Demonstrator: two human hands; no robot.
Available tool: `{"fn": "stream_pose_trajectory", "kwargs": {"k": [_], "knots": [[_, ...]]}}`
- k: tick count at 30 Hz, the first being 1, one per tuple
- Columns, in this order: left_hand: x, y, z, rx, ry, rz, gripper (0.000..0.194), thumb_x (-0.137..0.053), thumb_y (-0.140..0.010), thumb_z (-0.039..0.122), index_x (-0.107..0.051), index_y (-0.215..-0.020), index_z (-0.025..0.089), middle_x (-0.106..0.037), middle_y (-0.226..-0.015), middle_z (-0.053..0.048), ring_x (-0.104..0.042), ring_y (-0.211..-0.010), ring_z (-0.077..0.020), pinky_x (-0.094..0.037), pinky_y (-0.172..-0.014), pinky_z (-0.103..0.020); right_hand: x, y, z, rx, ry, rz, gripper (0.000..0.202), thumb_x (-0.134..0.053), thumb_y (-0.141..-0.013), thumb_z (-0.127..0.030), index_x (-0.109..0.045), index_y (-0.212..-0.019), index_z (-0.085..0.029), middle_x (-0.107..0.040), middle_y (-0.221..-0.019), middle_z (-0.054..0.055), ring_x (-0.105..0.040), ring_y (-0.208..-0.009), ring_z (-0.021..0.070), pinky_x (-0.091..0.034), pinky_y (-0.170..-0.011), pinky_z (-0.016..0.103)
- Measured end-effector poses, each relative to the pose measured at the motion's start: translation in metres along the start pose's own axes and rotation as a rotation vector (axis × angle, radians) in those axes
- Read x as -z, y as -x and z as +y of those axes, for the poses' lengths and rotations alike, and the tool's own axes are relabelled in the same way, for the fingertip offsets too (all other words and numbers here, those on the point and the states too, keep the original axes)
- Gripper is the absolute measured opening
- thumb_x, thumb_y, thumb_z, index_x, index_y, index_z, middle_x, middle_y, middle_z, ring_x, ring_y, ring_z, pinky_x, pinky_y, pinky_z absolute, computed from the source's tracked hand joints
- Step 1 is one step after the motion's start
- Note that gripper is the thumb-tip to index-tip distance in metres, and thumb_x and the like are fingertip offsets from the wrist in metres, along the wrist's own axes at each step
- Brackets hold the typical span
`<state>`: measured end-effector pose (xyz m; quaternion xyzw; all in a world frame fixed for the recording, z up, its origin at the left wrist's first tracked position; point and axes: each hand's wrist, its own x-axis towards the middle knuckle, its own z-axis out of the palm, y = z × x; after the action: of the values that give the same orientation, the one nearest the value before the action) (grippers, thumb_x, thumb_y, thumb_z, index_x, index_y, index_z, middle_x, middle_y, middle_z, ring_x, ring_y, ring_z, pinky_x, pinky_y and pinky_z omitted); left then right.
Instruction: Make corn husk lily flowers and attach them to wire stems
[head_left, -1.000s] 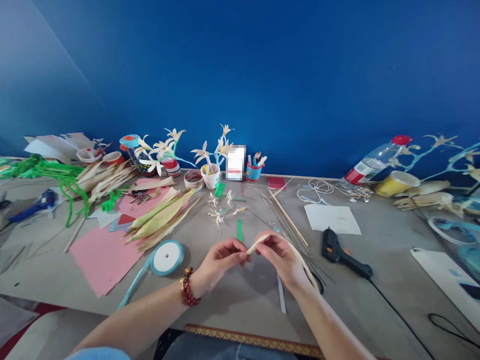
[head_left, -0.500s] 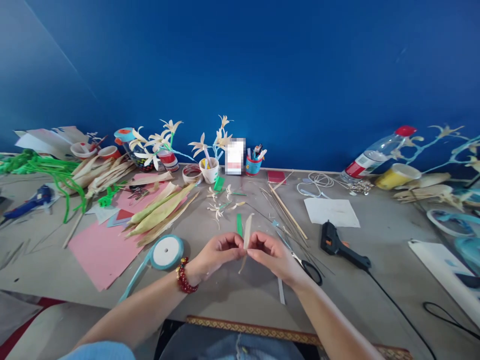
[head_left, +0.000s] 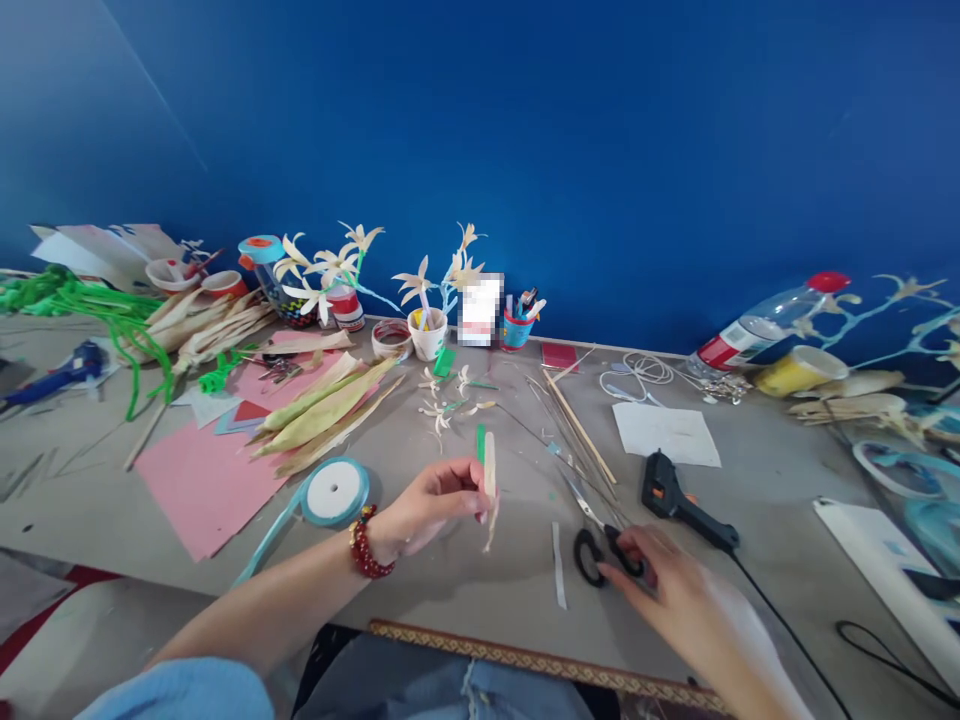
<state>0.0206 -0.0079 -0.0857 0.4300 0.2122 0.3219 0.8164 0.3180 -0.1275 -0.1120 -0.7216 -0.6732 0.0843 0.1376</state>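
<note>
My left hand (head_left: pixel 442 500), with a red bead bracelet at the wrist, pinches a narrow cream strip of dried corn husk (head_left: pixel 490 465) upright between thumb and fingers. The strip's thin twisted end hangs below the fingertips. Farther right, my right hand (head_left: pixel 664 575) has its thumb and fingers closed about the black handles of a pair of scissors (head_left: pixel 589 555). The blades point away from me, close to the tabletop. Between the hands lies a thin white strip (head_left: pixel 559 565). A green strip (head_left: pixel 481 442) shows just behind the husk piece.
Left of my hands are a blue ribbon roll (head_left: pixel 335 490), pink paper (head_left: pixel 202 490) and corn husks (head_left: pixel 322 410). Small husk flowers (head_left: pixel 439 410) lie ahead. A glue gun (head_left: pixel 682 500) with a trailing cord, a white card (head_left: pixel 666 434) and a tilted bottle (head_left: pixel 757 330) are at right.
My right hand has let go of the husk strip and moved right and toward me onto the scissors. My left hand keeps the strip at nearly the same place.
</note>
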Motion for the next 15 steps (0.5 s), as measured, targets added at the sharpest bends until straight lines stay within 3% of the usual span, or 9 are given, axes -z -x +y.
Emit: {"fn": "stream_pose_trajectory", "kwargs": {"k": [6,11,15], "knots": [[-0.001,0.003,-0.001,-0.023,-0.015,-0.012,0.02,-0.073,-0.075,0.028,-0.059,-0.073,0.015,-0.057,-0.072,-0.003,-0.05,-0.065,-0.0119,-0.039,-0.067,-0.027,-0.004,-0.004,-0.001,-0.126,0.121,-0.033,0.018,-0.056,-0.079,-0.042,-0.058,-0.07,-0.026,-0.067,-0.062,0.002,-0.062,-0.05,0.0211,-0.034,-0.044,0.028],[0.0,0.004,0.003,-0.034,-0.02,-0.045,0.019,-0.072,-0.077,0.026,-0.058,-0.074,0.015,-0.057,-0.075,-0.003,-0.051,-0.067,-0.0119,-0.039,-0.068,-0.026,0.002,-0.006,-0.002,-0.186,0.161,-0.144,0.022,-0.049,-0.083,-0.045,-0.057,-0.075,-0.026,-0.068,-0.066,0.001,-0.064,-0.054,0.0205,-0.033,-0.046,0.027],[-0.002,0.006,0.004,-0.032,-0.032,-0.052,0.018,-0.072,-0.077,0.025,-0.058,-0.073,0.014,-0.058,-0.074,-0.002,-0.05,-0.067,-0.0116,-0.038,-0.069,-0.026,0.007,-0.009,-0.018,-0.262,0.268,-0.202,0.035,-0.041,-0.088,-0.056,-0.053,-0.075,-0.025,-0.067,-0.067,0.002,-0.066,-0.057,0.0234,-0.031,-0.046,0.028]]}}
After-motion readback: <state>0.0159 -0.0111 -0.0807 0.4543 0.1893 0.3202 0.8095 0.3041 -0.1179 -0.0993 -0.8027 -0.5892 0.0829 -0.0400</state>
